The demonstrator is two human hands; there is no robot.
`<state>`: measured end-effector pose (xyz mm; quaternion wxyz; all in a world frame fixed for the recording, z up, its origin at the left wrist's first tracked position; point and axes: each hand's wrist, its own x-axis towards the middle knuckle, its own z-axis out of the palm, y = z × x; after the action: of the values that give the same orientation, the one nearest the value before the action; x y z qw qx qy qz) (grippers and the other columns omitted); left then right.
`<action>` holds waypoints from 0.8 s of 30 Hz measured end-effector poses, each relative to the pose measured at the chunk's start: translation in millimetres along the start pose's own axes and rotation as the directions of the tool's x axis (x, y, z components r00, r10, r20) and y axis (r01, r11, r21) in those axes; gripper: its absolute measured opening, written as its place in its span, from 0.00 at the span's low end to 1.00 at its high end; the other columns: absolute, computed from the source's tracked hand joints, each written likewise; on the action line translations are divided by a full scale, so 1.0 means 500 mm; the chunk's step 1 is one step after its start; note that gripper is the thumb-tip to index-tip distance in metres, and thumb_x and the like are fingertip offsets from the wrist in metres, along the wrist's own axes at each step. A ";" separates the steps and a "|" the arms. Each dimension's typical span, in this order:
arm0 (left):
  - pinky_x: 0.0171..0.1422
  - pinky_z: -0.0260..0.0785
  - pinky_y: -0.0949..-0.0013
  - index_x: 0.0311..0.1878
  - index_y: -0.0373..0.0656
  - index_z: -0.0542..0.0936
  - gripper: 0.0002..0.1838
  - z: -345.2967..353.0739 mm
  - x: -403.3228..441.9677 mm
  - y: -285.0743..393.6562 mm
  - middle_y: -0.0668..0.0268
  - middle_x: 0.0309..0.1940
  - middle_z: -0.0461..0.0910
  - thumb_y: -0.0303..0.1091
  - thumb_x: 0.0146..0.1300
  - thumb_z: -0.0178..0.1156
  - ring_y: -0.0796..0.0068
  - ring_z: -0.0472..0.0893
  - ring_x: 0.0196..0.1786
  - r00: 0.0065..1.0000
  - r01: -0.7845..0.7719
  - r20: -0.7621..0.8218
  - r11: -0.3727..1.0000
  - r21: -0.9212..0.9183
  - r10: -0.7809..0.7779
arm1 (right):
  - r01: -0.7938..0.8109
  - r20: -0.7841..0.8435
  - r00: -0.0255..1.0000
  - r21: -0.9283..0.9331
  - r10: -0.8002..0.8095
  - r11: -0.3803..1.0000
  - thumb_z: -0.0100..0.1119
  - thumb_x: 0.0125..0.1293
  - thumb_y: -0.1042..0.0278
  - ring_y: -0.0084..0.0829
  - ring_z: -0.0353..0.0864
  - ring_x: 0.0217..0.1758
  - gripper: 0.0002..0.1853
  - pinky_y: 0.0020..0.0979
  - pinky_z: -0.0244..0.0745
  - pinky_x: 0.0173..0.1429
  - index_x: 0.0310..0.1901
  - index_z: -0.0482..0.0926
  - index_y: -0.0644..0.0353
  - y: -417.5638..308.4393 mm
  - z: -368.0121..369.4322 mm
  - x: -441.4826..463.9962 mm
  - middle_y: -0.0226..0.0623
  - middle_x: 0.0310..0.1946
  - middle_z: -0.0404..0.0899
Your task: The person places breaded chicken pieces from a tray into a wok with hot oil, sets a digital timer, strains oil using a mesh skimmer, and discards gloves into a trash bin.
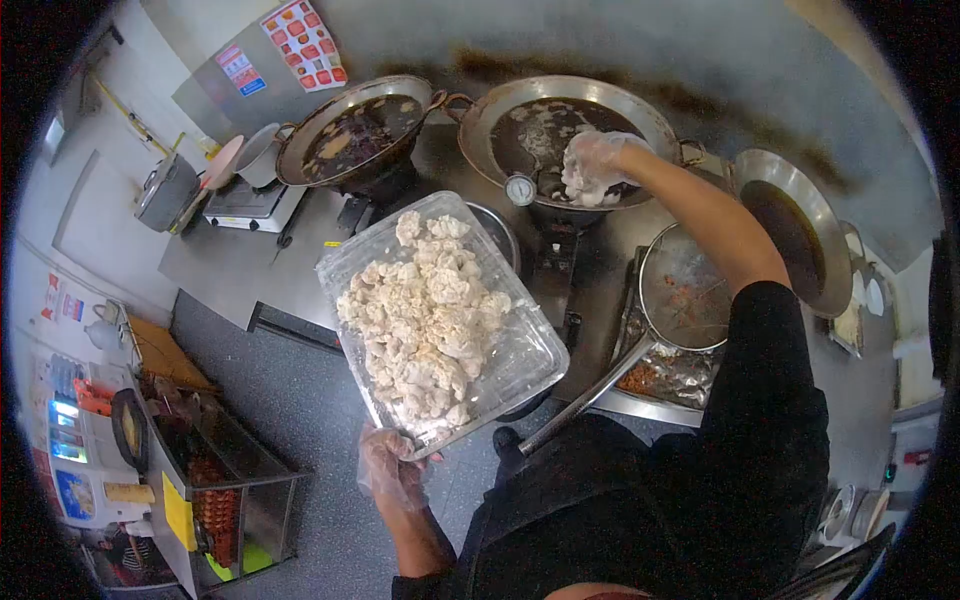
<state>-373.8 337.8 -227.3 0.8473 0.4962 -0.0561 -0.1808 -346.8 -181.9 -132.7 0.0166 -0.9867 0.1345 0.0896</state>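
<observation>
Here, the left hand point(388, 470) is clamped on the clear tray point(530, 355) of coated pieces point(425, 325) at its seven-o'clock corner; towards one o'clock, the right hand point(598, 168) hangs over a wok point(658, 128), its grip too blurred to tell.

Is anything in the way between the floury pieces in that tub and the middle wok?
The wok itself, with its near rim and the dial there, has the only barrier I see between pieces and liquid; nothing visible blocks the way above.
</observation>
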 end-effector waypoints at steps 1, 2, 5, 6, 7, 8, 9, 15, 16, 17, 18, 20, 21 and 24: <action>0.12 0.72 0.61 0.33 0.34 0.70 0.21 -0.007 0.002 -0.001 0.60 0.15 0.71 0.46 0.55 0.59 0.66 0.70 0.09 1.000 0.008 0.007 1.000 0.000 -0.008 | 0.006 -0.058 0.998 -0.069 -0.010 0.998 0.61 0.45 0.66 0.38 0.78 0.33 0.16 0.36 0.74 0.40 0.40 0.80 0.52 0.021 0.019 0.012 0.36 0.28 0.80; 0.13 0.72 0.60 0.36 0.33 0.68 0.22 -0.008 0.003 -0.001 0.59 0.15 0.71 0.46 0.56 0.58 0.67 0.70 0.09 0.999 -0.019 0.049 1.000 0.019 0.018 | 0.058 -0.065 0.996 -0.073 -0.062 0.996 0.60 0.47 0.69 0.37 0.78 0.33 0.14 0.36 0.73 0.40 0.39 0.80 0.53 0.031 0.019 0.012 0.36 0.29 0.80; 0.12 0.72 0.61 0.37 0.32 0.65 0.17 0.037 -0.004 0.019 0.59 0.14 0.69 0.37 0.52 0.54 0.66 0.69 0.08 0.999 0.013 -0.029 1.000 -0.004 -0.013 | 0.040 -0.031 0.999 0.112 -0.036 0.993 0.56 0.49 0.73 0.37 0.78 0.34 0.11 0.35 0.72 0.40 0.38 0.80 0.54 0.062 0.016 -0.004 0.36 0.30 0.79; 0.11 0.71 0.62 0.34 0.32 0.63 0.13 0.054 -0.006 0.028 0.59 0.13 0.68 0.28 0.47 0.52 0.66 0.69 0.08 0.986 0.067 -0.149 0.997 -0.046 -0.073 | -0.038 0.022 0.999 0.298 0.032 0.954 0.55 0.51 0.74 0.36 0.78 0.35 0.11 0.35 0.72 0.41 0.37 0.80 0.55 0.070 0.016 -0.013 0.37 0.31 0.79; 0.11 0.71 0.62 0.34 0.32 0.63 0.13 0.050 -0.007 0.024 0.59 0.13 0.68 0.28 0.47 0.52 0.66 0.69 0.08 0.986 0.072 -0.147 0.996 -0.046 -0.078 | -0.042 0.026 0.999 0.298 0.036 0.954 0.55 0.51 0.74 0.36 0.78 0.35 0.11 0.35 0.72 0.41 0.37 0.80 0.55 0.085 0.020 -0.019 0.37 0.31 0.79; 0.11 0.72 0.62 0.35 0.31 0.63 0.14 0.043 -0.005 0.024 0.58 0.13 0.68 0.28 0.48 0.52 0.65 0.70 0.09 0.992 0.061 -0.107 0.994 -0.095 -0.071 | 0.114 -0.151 0.986 0.308 -0.070 0.944 0.54 0.53 0.70 0.32 0.76 0.30 0.07 0.33 0.70 0.35 0.33 0.79 0.56 0.099 0.014 -0.025 0.35 0.27 0.78; 0.12 0.72 0.61 0.37 0.31 0.63 0.15 0.036 -0.004 0.022 0.57 0.14 0.68 0.29 0.48 0.52 0.64 0.70 0.10 0.996 0.050 -0.072 0.988 -0.146 -0.061 | 0.270 -0.322 0.931 0.289 -0.173 0.919 0.53 0.55 0.66 0.28 0.75 0.25 0.06 0.32 0.69 0.30 0.29 0.79 0.57 0.109 0.016 -0.030 0.34 0.22 0.77; 0.11 0.73 0.61 0.41 0.21 0.65 0.19 0.071 0.001 0.044 0.56 0.16 0.72 0.28 0.50 0.53 0.64 0.70 0.08 0.969 0.149 -0.189 0.986 -0.074 -0.161 | 0.218 -0.349 0.909 -0.066 -0.227 0.974 0.52 0.58 0.65 0.35 0.79 0.32 0.07 0.37 0.72 0.38 0.31 0.78 0.57 -0.028 -0.073 -0.238 0.42 0.29 0.79; 0.11 0.73 0.61 0.41 0.21 0.65 0.19 0.069 -0.002 0.042 0.56 0.16 0.72 0.28 0.50 0.53 0.64 0.70 0.08 0.967 0.152 -0.195 0.986 -0.071 -0.163 | 0.203 -0.269 0.943 -0.008 -0.198 0.979 0.52 0.58 0.64 0.38 0.79 0.33 0.08 0.38 0.72 0.40 0.31 0.78 0.58 -0.063 -0.050 -0.258 0.44 0.29 0.78; 0.11 0.72 0.62 0.41 0.22 0.65 0.19 0.061 -0.005 0.037 0.56 0.15 0.72 0.28 0.49 0.53 0.64 0.69 0.07 0.984 0.100 -0.143 0.993 -0.060 -0.108 | 0.182 -0.186 0.968 0.048 -0.170 0.982 0.52 0.58 0.64 0.41 0.79 0.34 0.09 0.39 0.73 0.42 0.31 0.77 0.59 -0.090 -0.023 -0.274 0.47 0.30 0.78; 0.11 0.72 0.62 0.41 0.22 0.65 0.20 0.050 -0.007 0.031 0.56 0.15 0.72 0.28 0.48 0.54 0.64 0.69 0.07 0.990 0.074 -0.118 0.996 -0.055 -0.080 | 0.145 -0.160 0.980 0.146 -0.121 0.979 0.51 0.59 0.64 0.42 0.78 0.35 0.09 0.39 0.73 0.43 0.31 0.77 0.60 -0.098 0.042 -0.267 0.47 0.30 0.78; 0.13 0.74 0.62 0.47 0.23 0.61 0.25 0.019 -0.012 0.016 0.50 0.25 0.73 0.32 0.51 0.56 0.60 0.74 0.14 1.000 0.018 0.005 0.996 -0.083 -0.018 | 0.008 -0.140 0.989 0.350 0.044 0.937 0.49 0.62 0.62 0.46 0.78 0.35 0.12 0.40 0.73 0.44 0.32 0.77 0.61 -0.113 0.205 -0.232 0.48 0.30 0.77; 0.14 0.76 0.62 0.50 0.23 0.59 0.28 0.028 -0.014 0.022 0.47 0.30 0.74 0.34 0.53 0.56 0.58 0.76 0.17 0.999 0.003 0.051 0.995 -0.098 0.002 | -0.083 -0.137 0.977 0.456 0.162 0.886 0.47 0.63 0.60 0.48 0.77 0.36 0.13 0.40 0.73 0.45 0.33 0.77 0.61 -0.118 0.268 -0.211 0.49 0.31 0.77; 0.10 0.71 0.63 0.44 0.24 0.64 0.23 0.091 -0.019 0.050 0.55 0.19 0.70 0.35 0.52 0.56 0.63 0.72 0.11 0.979 0.083 -0.188 0.995 0.048 -0.073 | -0.133 -0.377 0.869 0.445 0.320 0.886 0.43 0.65 0.55 0.49 0.77 0.38 0.18 0.42 0.73 0.46 0.36 0.76 0.63 -0.096 0.382 -0.129 0.49 0.32 0.78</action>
<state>-389.0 315.2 -182.4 0.8271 0.5359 0.0379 -0.1651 -428.2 -107.6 -308.4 0.1784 -0.9325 0.2677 -0.1641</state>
